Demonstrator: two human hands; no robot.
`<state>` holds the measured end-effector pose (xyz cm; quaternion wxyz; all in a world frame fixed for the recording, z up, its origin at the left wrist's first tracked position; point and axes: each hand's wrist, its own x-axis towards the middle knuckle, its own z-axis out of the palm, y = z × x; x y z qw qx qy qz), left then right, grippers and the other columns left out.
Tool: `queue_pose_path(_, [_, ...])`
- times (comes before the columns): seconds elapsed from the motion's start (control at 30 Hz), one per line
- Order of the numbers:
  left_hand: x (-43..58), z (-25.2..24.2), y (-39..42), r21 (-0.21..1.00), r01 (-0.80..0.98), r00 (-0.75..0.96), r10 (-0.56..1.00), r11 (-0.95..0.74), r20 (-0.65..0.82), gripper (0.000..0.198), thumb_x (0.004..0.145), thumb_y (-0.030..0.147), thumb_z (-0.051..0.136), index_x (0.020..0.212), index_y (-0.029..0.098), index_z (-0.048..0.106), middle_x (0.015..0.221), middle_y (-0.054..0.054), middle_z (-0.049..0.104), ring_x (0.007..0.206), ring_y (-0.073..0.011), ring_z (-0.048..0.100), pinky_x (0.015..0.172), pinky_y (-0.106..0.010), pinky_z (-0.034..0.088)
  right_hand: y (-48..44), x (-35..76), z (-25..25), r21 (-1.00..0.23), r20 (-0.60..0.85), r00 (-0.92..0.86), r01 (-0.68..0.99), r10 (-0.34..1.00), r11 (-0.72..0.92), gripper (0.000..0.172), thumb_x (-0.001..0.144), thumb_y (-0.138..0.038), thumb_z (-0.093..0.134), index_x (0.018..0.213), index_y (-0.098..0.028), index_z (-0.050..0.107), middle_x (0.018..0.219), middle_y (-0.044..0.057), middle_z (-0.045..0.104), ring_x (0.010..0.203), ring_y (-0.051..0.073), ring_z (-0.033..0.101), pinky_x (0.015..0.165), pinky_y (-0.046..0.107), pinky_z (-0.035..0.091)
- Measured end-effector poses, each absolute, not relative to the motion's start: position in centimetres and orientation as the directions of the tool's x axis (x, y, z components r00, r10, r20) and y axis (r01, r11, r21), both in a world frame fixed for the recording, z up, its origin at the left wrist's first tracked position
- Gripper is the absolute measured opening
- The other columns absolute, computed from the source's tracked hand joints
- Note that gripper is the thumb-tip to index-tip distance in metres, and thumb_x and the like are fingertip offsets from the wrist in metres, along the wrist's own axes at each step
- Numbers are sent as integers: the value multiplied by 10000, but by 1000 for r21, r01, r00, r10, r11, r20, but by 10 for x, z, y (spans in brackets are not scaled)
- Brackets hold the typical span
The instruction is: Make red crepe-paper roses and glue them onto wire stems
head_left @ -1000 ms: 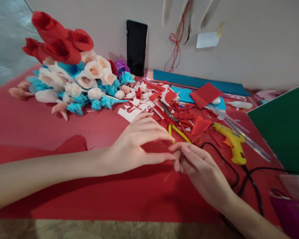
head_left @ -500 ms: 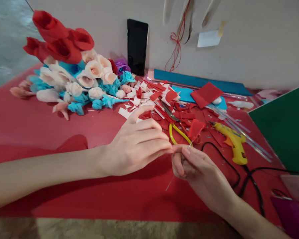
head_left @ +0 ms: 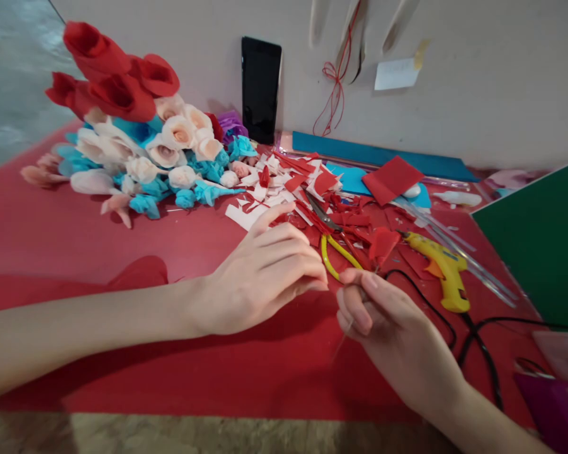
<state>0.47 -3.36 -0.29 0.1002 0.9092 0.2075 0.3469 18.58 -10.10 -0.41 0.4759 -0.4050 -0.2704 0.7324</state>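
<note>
My right hand (head_left: 388, 315) is closed, thumb against index finger, around a thin wire (head_left: 343, 335) that slants down toward the table and looks faint. A red crepe-paper piece (head_left: 383, 244) shows just above those fingers, at the wire's upper end. My left hand (head_left: 269, 271) is palm down beside it, fingers stretched and slightly bent, with a small gap to the right hand. Its thumb and palm are hidden, and nothing shows in its fingers. Yellow-handled scissors (head_left: 329, 255) lie behind both hands among red and white paper scraps (head_left: 293, 180).
Red, cream and blue paper flowers (head_left: 170, 135) are heaped at the left. A yellow glue gun (head_left: 442, 268) with a black cable is at the right, before a green board (head_left: 544, 246). A black phone (head_left: 261, 88) leans on the wall. Red cloth (head_left: 208, 384) covers the table.
My right hand has moved slightly right, away from the left fingertips, with the wire and red paper. The red paper looks turned. My left hand has barely shifted.
</note>
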Motion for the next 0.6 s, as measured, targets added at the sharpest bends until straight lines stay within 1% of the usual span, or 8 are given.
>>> queue_pose_path(0.13, [8, -7, -30, 390, 327, 687, 500, -861, 528, 95, 886, 144, 404, 809, 169, 454, 777, -13, 548, 764, -120, 483, 938, -344, 348, -97, 191, -4, -809, -348, -158, -447, 924, -381, 244, 895, -294, 422, 840, -180, 631, 543, -32, 411, 495, 66, 341, 489, 222, 267])
queue_pose_path(0.27, [12, -13, -24, 464, 413, 717, 594, -783, 364, 184, 916, 155, 291, 770, 159, 403, 723, -10, 476, 703, -128, 441, 860, -325, 381, -96, 193, -5, -843, -337, -150, -392, 930, -369, 251, 899, -299, 407, 813, -190, 616, 533, -26, 425, 521, 84, 355, 508, 232, 278])
queue_pose_path(0.33, [13, -16, -21, 450, 459, 745, 608, -766, 275, 235, 926, 184, 264, 740, 159, 405, 698, -9, 468, 680, -135, 438, 798, -311, 395, -96, 193, -6, -854, -341, -157, -362, 927, -375, 248, 899, -304, 406, 805, -192, 606, 538, -27, 439, 518, 83, 351, 510, 232, 276])
queue_pose_path(0.4, [13, -18, -18, 402, 478, 782, 587, -781, 210, 287, 931, 227, 272, 706, 157, 435, 674, -9, 478, 661, -140, 445, 740, -299, 395, -96, 192, -7, -867, -348, -167, -316, 922, -385, 235, 894, -307, 420, 799, -191, 601, 545, -27, 458, 518, 81, 358, 506, 226, 269])
queue_pose_path(0.5, [11, -22, -15, 376, 470, 825, 548, -799, 134, 305, 912, 275, 362, 677, 153, 512, 636, -7, 515, 662, -148, 480, 724, -304, 391, -96, 193, -9, -912, -325, -189, -198, 927, -360, 227, 893, -297, 434, 801, -186, 609, 561, -23, 494, 526, 76, 372, 507, 218, 265])
queue_pose_path(0.53, [11, -24, -14, 383, 469, 829, 546, -796, 119, 253, 898, 262, 402, 720, 150, 543, 675, -15, 549, 702, -155, 502, 736, -307, 396, -96, 194, -10, -927, -305, -202, -159, 931, -338, 228, 897, -293, 430, 809, -186, 611, 568, -22, 504, 531, 76, 377, 514, 218, 269])
queue_pose_path(0.57, [11, -25, -14, 394, 472, 825, 553, -789, 119, 168, 879, 231, 439, 807, 145, 565, 761, -31, 586, 770, -166, 522, 763, -312, 401, -97, 194, -10, -940, -284, -218, -127, 934, -316, 231, 903, -291, 423, 819, -188, 612, 576, -22, 513, 539, 76, 384, 524, 219, 276])
queue_pose_path(0.6, [11, -25, -14, 408, 472, 816, 563, -782, 134, 123, 859, 196, 471, 920, 139, 561, 880, -51, 605, 858, -179, 528, 803, -321, 402, -97, 195, -11, -949, -267, -235, -103, 935, -297, 236, 909, -290, 413, 825, -189, 610, 586, -21, 520, 551, 78, 395, 536, 220, 284])
